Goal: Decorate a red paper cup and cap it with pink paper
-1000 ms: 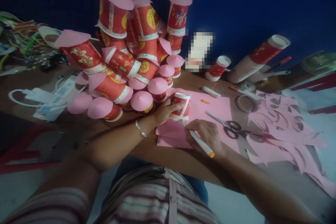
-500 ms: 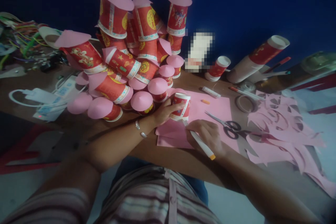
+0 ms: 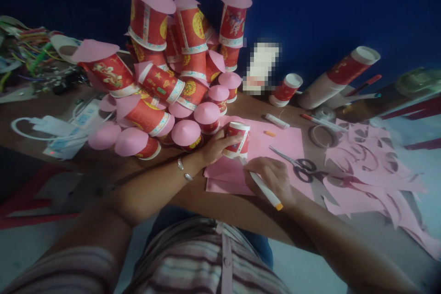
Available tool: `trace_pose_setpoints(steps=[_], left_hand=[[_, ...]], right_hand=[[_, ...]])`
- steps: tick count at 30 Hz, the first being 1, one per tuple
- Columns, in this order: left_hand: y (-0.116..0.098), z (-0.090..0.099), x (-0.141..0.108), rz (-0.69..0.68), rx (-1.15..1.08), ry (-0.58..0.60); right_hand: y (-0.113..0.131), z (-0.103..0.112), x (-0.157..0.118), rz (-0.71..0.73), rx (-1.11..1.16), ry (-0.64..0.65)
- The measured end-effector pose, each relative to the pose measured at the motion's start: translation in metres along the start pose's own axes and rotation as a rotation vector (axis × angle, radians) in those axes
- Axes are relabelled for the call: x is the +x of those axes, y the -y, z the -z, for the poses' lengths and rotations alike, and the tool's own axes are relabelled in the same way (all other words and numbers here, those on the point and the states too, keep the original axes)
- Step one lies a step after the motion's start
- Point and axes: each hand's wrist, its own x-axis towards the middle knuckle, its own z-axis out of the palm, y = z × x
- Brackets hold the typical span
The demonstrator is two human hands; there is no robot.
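Cup [image 3: 237,148] in the left hand [image 3: 216,147], pen [image 3: 265,190] in the right [image 3: 271,175]

In the head view, pink paper [image 3: 291,138] lies on the tabletop [image 3: 206,206], and the red cup is above its left half, slightly tilted; whether it rests there cannot be told. The left hand is closed around the cup, thumb across its front, just beside a white strip printed with small marks. A silver bracelet [image 3: 188,177] circles that wrist.

The right hand is curled around the pen, over the near part of the paper. The pen's orange end points back toward the person; its other end is at the cup's lower rim, and contact there cannot be made out.

An orange cap [image 3: 269,133] lies on the paper. Scissors [image 3: 295,162] lie across the paper's right edge. Just behind the paper is a white tube [image 3: 277,121], and farther back a small red-banded stack [image 3: 286,89].

To the left of the paper, a heap of cone-topped cups [image 3: 163,81] rises well above it. Right of the paper are curling pink scraps [image 3: 368,161]. Farthest left of it sits a power strip [image 3: 74,124].
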Motion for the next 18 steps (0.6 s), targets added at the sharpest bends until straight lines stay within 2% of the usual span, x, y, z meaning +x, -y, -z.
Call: trace_pose_setpoints(steps=[18], left_hand=[[-0.0008,-0.0005,-0.0009,-0.003,0.025,0.012]], right_hand=[[-0.001,0.0003,0.0004,0.011,0.007,0.03]])
